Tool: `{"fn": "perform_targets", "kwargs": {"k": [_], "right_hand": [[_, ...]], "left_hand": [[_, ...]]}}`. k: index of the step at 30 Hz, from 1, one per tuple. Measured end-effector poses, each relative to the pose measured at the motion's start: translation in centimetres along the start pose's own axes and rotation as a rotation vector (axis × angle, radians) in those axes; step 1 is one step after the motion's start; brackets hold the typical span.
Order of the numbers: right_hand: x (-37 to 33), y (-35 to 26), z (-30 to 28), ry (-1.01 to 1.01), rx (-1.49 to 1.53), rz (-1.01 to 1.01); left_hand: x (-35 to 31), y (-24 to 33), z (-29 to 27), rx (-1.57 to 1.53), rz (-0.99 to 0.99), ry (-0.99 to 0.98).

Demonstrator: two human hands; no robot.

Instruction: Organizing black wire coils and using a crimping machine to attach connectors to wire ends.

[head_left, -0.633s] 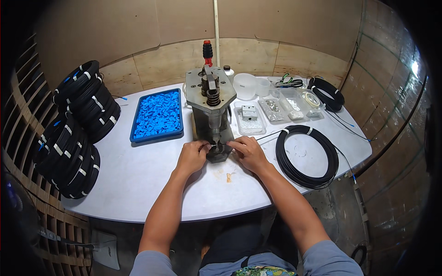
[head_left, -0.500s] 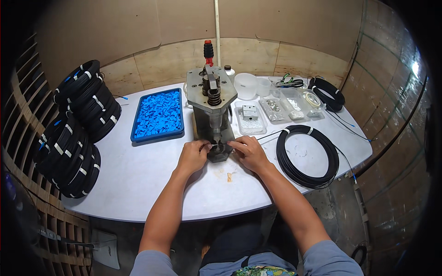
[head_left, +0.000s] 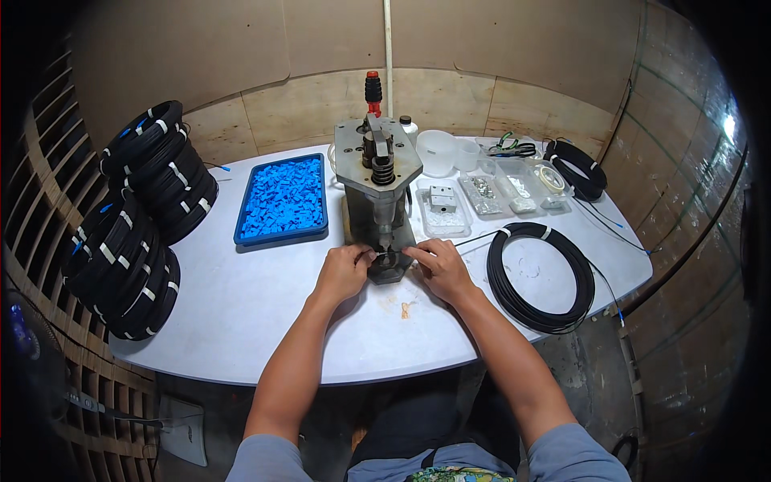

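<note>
A metal bench press [head_left: 377,165] with a red-and-black lever handle stands in front of me. At its base, my left hand [head_left: 347,271] pinches something small and pale against the press tooling; the fingertips hide most of it. On the other side of the tooling, my right hand [head_left: 439,265] is closed, thumb and finger together, on a black cable [head_left: 479,238]. That cable runs from behind the hand to the large black cable coil [head_left: 499,277] lying on the right of the table. Its end at the tooling is too small to make out.
At left stand stacks of taped black coils [head_left: 144,233], beside a blue tray [head_left: 239,233] of small blue parts. Clear boxes of small parts [head_left: 486,197], a metal block [head_left: 441,198], white tubs [head_left: 436,153], pliers [head_left: 514,147] and another coil [head_left: 574,170] fill the back right.
The whole view has shifted slightly, so the things sit a little farther right in the picture. Both hands stay at the press base with hardly any change in grip.
</note>
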State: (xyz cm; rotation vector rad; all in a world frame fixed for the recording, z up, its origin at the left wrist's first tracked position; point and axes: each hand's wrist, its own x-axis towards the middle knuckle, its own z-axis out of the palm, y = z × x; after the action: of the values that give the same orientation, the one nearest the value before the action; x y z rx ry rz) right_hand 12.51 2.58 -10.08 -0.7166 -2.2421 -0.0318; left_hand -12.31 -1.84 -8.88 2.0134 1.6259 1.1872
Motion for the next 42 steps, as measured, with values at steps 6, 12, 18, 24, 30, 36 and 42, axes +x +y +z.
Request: {"fn": "perform_targets", "kwargs": {"k": [6, 12, 18, 24, 30, 36, 42], "right_hand": [[0.0, 0.3, 0.0, -0.012, -0.008, 0.010], [0.2, 0.2, 0.0, 0.004, -0.011, 0.000], [-0.1, -0.3, 0.1, 0.007, -0.007, 0.013], [0.0, -0.3, 0.1, -0.006, 0.009, 0.035], [0.6, 0.3, 0.0, -0.023, 0.019, 0.031], [0.3, 0.0, 0.5, 0.028, 0.012, 0.006], [0.3, -0.2, 0.6, 0.052, -0.020, 0.003]], "left_hand": [[0.1, 0.4, 0.0, -0.022, -0.019, -0.021], [0.2, 1.1, -0.3, -0.047, -0.058, -0.011], [-0.3, 1.2, -0.3, -0.047, -0.070, -0.014], [0.0, -0.1, 0.1, -0.001, 0.019, 0.007], [0.6, 0.2, 0.0, 0.001, -0.016, -0.009], [0.2, 0.2, 0.1, -0.011, -0.030, -0.016], [0.0, 0.7, -0.1, -0.037, -0.067, -0.008]]}}
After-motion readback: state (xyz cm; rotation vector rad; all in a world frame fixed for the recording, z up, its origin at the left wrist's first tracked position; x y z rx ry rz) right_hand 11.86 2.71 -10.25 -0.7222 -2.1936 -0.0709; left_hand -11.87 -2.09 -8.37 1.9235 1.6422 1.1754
